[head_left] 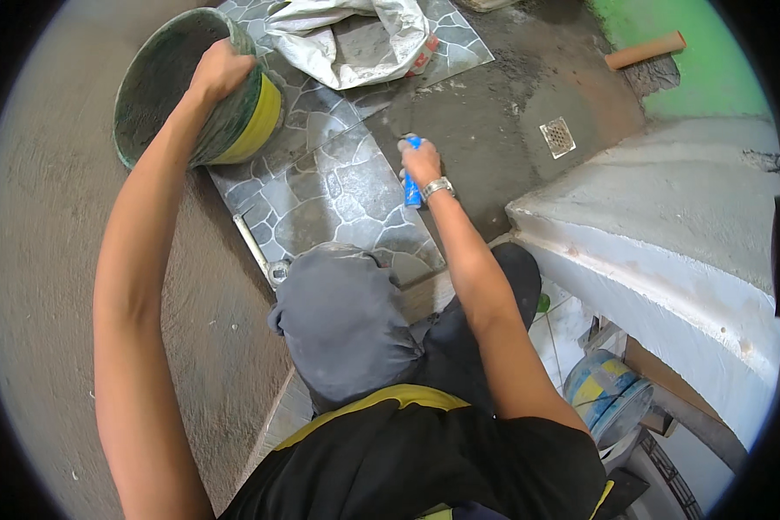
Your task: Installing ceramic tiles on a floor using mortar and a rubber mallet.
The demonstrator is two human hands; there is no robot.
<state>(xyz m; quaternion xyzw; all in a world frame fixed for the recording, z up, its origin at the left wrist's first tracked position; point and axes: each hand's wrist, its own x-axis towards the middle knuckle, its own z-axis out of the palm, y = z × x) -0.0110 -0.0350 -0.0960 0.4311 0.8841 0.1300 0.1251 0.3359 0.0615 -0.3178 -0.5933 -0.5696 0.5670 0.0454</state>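
Note:
My left hand is closed round the rim of a dark green bucket with a yellow band. Tilted toward the left, the bucket shows a grey, mortar-stained inside. My right hand, with a metal-band watch on the wrist, grips the blue handle of a tool. Its working end is hidden, so I cannot tell its kind. Under that hand, grey stone-pattern tiles meet a bed of wet grey mortar.
An open white sack of grey powder lies beyond. A square floor drain sits in the mortar, near an orange pipe by the green wall. A raised plastered ledge bounds the right; a blue-and-yellow bucket stands below it.

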